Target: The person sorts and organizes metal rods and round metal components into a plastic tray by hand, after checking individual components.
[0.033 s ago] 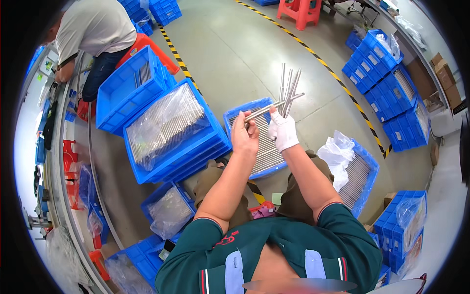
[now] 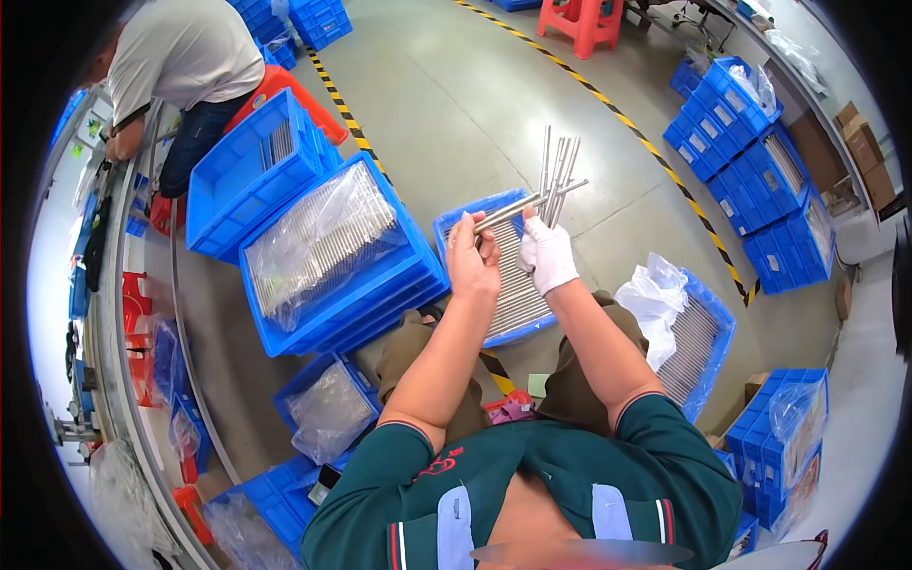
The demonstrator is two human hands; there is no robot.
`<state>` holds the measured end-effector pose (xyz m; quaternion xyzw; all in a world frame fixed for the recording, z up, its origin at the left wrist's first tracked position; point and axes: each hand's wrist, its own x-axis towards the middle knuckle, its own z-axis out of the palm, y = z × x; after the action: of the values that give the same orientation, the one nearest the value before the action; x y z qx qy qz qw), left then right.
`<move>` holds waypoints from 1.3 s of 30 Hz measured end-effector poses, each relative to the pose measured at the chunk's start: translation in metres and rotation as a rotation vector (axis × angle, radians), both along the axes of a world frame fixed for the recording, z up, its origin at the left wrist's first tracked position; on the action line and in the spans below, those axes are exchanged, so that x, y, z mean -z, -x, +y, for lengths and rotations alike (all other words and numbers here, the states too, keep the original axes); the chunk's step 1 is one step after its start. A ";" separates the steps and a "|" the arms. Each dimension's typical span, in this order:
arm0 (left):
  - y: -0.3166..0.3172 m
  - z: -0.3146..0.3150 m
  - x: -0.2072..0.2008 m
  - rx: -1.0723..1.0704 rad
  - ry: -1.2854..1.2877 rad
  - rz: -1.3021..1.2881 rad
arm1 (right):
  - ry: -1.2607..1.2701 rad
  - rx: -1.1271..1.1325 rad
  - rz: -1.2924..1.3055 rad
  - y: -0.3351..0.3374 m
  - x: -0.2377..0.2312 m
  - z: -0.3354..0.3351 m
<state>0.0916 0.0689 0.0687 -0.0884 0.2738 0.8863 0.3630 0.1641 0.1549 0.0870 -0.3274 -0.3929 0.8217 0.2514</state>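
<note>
Several thin metal rods (image 2: 561,171) fan upward out of my right hand (image 2: 548,256), which wears a white glove and is closed round their lower ends. My bare left hand (image 2: 475,258) is closed on a metal rod (image 2: 510,210) that slants up to the right and crosses the fanned bundle. Whether the left fingers hold more than one rod I cannot tell. Both hands are above a blue crate (image 2: 522,333) on the floor, lined with rows of similar rods. The hands hide part of these rows.
To the left stand stacked blue crates (image 2: 328,339), the top one full of rods under clear plastic. Another rod crate (image 2: 724,328) with crumpled plastic lies at right. More blue crates (image 2: 760,199) are stacked farther right. A person (image 2: 185,57) bends over a bench at far left.
The fanned rods in my right hand have shifted slightly, their tips a little closer together. The crossing rod has moved very slightly. Both hands stay in almost the same place.
</note>
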 end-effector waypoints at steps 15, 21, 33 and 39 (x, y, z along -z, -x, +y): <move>-0.037 -0.007 -0.010 0.429 0.069 0.164 | 0.072 0.125 0.017 0.001 0.007 0.040; -0.025 -0.011 0.025 0.477 0.244 0.037 | 0.170 0.216 0.276 -0.002 -0.012 0.048; -0.025 0.016 0.004 0.318 -0.291 -0.225 | -0.408 -0.105 0.265 -0.021 -0.023 -0.011; -0.029 0.014 0.024 0.362 -0.087 -0.224 | -0.441 -0.077 0.220 -0.027 -0.044 -0.014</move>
<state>0.1202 0.0824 0.0451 -0.1202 0.2047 0.8022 0.5479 0.1911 0.1409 0.1314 -0.1580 -0.5454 0.7557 0.3265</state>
